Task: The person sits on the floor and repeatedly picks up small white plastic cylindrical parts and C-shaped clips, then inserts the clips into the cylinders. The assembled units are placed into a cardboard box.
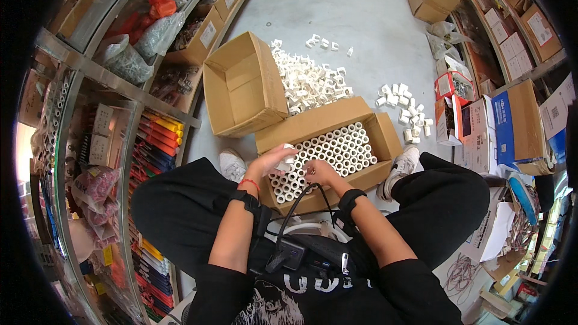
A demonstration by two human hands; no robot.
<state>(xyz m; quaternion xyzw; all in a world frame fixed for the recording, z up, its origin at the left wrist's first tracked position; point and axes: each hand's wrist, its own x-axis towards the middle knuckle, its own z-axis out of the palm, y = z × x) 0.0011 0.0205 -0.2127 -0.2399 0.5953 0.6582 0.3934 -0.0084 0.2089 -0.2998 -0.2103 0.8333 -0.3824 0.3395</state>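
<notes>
White pipe fittings (342,149), short tubes with round open ends, stand upright in close rows in a long cardboard box (313,121) between my feet. Over the left side of the box, my left hand (269,162) is closed around a single white pipe fitting (289,151). My right hand (323,173) reaches in over the near middle of the rows, its fingers curled down among the fittings. Whatever those fingertips grip, if anything, is hidden. Dark bands circle both wrists, and a black cable runs in front of the right hand.
An open cardboard box (244,90) lies tilted beyond the long box, beside a large heap of loose white clip-shaped pieces (310,81). A smaller group of white fittings (404,103) lies on the floor at right. Loaded shelves (133,93) and cartons (477,129) flank both sides.
</notes>
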